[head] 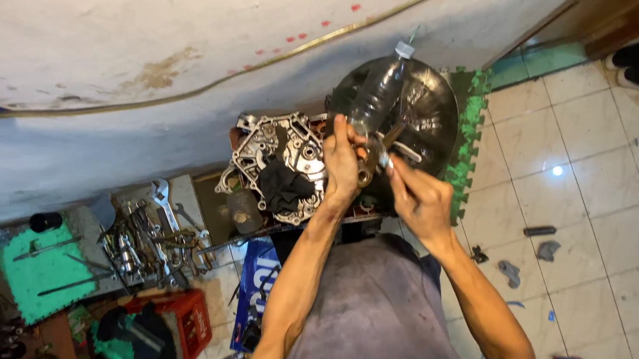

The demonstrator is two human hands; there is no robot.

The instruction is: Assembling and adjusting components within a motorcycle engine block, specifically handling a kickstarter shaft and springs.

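left hand [341, 159] is gripping a clear plastic bottle [379, 91] near its base, fingers wrapped round it, bottle tilting up and away with its pale cap [404, 50] at the far end. right hand [417, 195] is pinching a small metal part [383, 155] between fingertips, just beside the left hand; a brownish round piece [365, 176] is sitting between the two hands, cannot tell which hand is carrying it. both hands are hovering over a dark round basin [432, 109], which is resting on a green foam mat [471, 129] on the tiled floor [589, 186]. just left of the basin an engine case [273, 162] is lying with a black rag [283, 186] on top of it. further left a pile of wrenches [153, 233] is spreading over a low board, next to a green pad [45, 271] with a couple of tools on it. a red crate [181, 318] is sitting near the bottom, a blue box [255, 285] beside it. small dark bits [539, 231] are lying scattered on the tiles to the right, well apart from the hands. the person's grey shirt [378, 314] is filling the lower middle.
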